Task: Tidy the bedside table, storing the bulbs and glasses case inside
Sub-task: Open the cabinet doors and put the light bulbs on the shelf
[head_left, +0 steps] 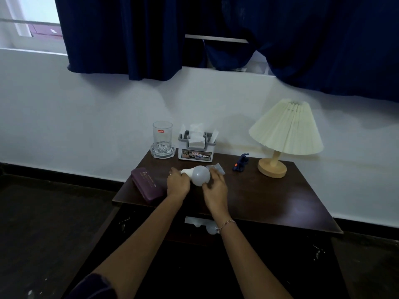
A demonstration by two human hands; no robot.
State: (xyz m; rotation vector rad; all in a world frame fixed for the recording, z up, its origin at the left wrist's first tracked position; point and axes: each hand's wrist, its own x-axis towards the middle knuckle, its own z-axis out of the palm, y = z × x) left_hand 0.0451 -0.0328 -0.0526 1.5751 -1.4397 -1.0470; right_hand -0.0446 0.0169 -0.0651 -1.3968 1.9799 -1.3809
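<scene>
A white bulb [199, 174] lies on its side on the dark wooden bedside table [269, 197]. My left hand [178, 183] grips its base end, and my right hand [214, 186] cups its round end with fingers spread. A purple glasses case [146, 186] lies shut at the table's left edge, just left of my left hand. Below the tabletop, inside the table, another white bulb [210, 228] shows beside my right wrist, partly hidden.
At the back stand a clear glass [162, 139] on a coaster, a tissue holder [196, 146] and a cream pleated lamp [285, 134]. A small blue object [240, 162] lies left of the lamp base. A clear wrapper [217, 168] sits behind the bulb.
</scene>
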